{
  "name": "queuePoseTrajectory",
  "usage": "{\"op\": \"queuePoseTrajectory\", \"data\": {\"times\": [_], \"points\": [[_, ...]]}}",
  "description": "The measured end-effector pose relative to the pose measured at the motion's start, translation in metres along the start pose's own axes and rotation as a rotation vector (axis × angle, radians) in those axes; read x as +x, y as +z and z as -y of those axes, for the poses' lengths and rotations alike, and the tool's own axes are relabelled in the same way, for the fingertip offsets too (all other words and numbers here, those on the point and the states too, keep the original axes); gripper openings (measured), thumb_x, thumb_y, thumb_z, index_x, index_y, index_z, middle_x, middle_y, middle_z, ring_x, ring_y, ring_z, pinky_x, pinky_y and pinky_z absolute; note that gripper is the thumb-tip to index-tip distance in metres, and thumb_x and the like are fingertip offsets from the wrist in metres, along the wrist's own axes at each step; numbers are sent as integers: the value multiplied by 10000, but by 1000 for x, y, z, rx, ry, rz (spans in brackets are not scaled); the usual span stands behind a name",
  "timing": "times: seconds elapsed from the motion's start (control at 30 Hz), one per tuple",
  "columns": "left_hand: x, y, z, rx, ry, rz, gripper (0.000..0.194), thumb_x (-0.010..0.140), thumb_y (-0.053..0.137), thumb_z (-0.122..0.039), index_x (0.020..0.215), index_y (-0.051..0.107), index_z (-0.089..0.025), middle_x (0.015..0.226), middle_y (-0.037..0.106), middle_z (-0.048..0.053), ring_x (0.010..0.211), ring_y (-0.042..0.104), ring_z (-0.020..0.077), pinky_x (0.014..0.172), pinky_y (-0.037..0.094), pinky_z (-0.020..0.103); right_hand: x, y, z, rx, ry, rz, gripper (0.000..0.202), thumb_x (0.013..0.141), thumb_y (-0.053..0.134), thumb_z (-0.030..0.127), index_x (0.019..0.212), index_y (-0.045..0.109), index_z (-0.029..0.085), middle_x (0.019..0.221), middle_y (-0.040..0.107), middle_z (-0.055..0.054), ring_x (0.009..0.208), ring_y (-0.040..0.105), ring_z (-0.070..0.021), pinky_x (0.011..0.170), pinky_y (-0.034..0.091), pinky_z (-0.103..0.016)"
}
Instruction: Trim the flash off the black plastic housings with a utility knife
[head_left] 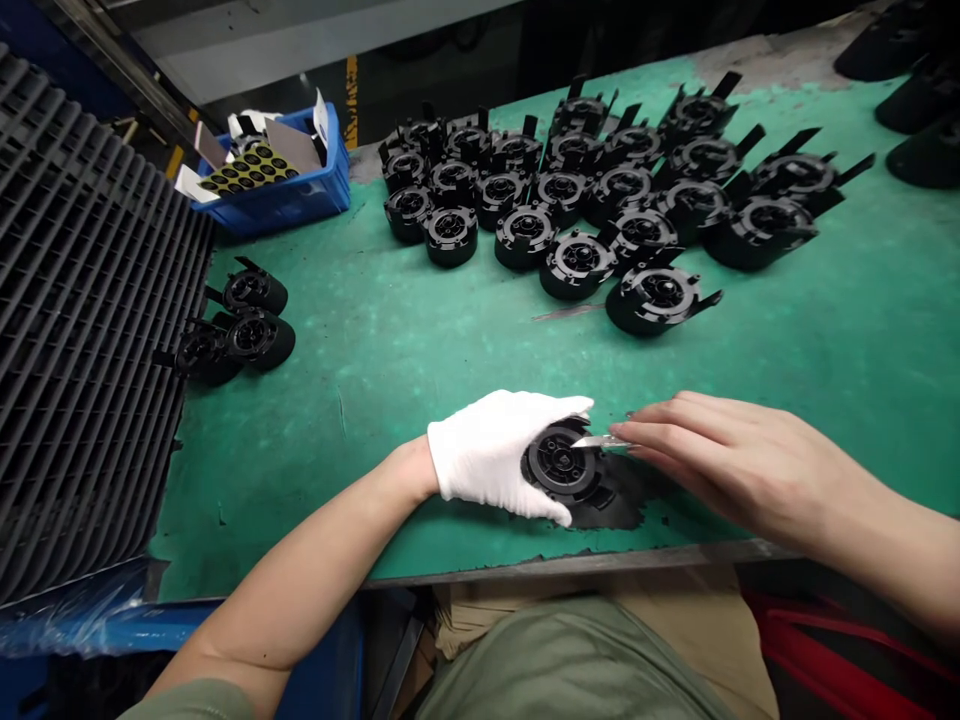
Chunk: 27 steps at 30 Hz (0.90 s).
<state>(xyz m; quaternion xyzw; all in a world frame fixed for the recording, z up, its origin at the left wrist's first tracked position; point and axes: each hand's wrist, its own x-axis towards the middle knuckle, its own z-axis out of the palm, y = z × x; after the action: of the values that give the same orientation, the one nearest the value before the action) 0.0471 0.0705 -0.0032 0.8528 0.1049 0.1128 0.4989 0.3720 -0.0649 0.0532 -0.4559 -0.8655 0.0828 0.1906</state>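
My left hand (491, 450), in a white glove, is wrapped round a round black plastic part (561, 462) on the green table near its front edge. Thumb and fingers grip the part from its left side, and its ringed face with a hub in the middle points up. My bare right hand (724, 455) pinches a small knife (596, 441) with a pale blade and a clear handle. The blade's tip lies over the upper right of the part's face; whether it touches cannot be told.
Several similar black parts (577, 257) stand in rows at the back of the green table (405, 350). A few more black parts (255, 335) sit at the left, beside a dark slatted rack (90, 330). A blue bin (300, 195) holds sticker sheets and papers.
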Motion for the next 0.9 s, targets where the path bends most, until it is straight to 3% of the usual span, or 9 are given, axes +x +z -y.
{"op": "queuePoseTrajectory", "data": {"times": [0.2,0.43,0.6,0.9], "points": [[0,-1,0,6,0,2,1383,838,1147,-846,1926,590,-199,1858,776,258,1741,764,534,1504,613,676,-16,3,19,20,4,-8,403,1219,654,163,1500,891,330,1232,950,-92,911,885,-269,687,675,-383],[1,-1,-1,2,-4,-4,1371,814,1175,-812,1906,615,-200,1853,778,264,1732,764,551,1496,614,701,-13,3,20,46,4,-24,441,1199,667,108,1494,910,327,1230,952,-86,914,879,-265,693,665,-378],[0,-1,-1,13,-15,5,1372,836,1130,-883,1908,619,-195,1854,776,259,1721,774,540,1491,625,675,-10,2,22,60,-8,4,518,1196,624,70,1524,925,335,1246,950,-94,963,869,-277,736,658,-391],[1,-2,-3,36,-12,10,1376,849,1135,-861,1923,603,-185,1851,775,269,1717,771,554,1487,628,695,-6,-7,27,9,-73,-3,547,1170,604,-2,1536,905,271,1244,944,-100,981,866,-274,764,668,-388]]}}
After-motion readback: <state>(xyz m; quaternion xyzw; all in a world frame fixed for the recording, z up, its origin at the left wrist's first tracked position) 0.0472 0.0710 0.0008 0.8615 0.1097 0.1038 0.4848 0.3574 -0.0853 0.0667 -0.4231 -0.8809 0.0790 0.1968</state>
